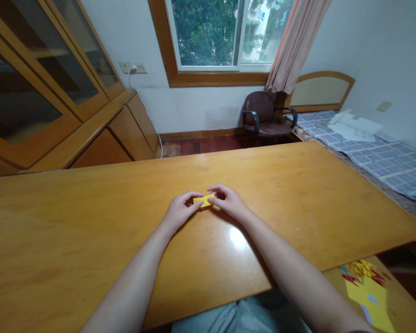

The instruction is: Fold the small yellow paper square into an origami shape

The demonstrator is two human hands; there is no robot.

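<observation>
A small folded piece of yellow paper (204, 200) is held between my two hands over the middle of the wooden table (100, 222). My left hand (182, 208) pinches its left end, thumb on the near face and fingers behind. At the right end, my right hand (230, 202) grips it in the same way, with the thumb pressed on the front. The paper looks like a short flat strip. Its far side is hidden by my fingers.
At the lower right, a lower surface holds yellow paper sheets (367, 300) and several small folded yellow and red pieces (362, 270). Beyond the table stand a brown armchair (260, 113), a bed (377, 152) and a glass-door cabinet (90, 99).
</observation>
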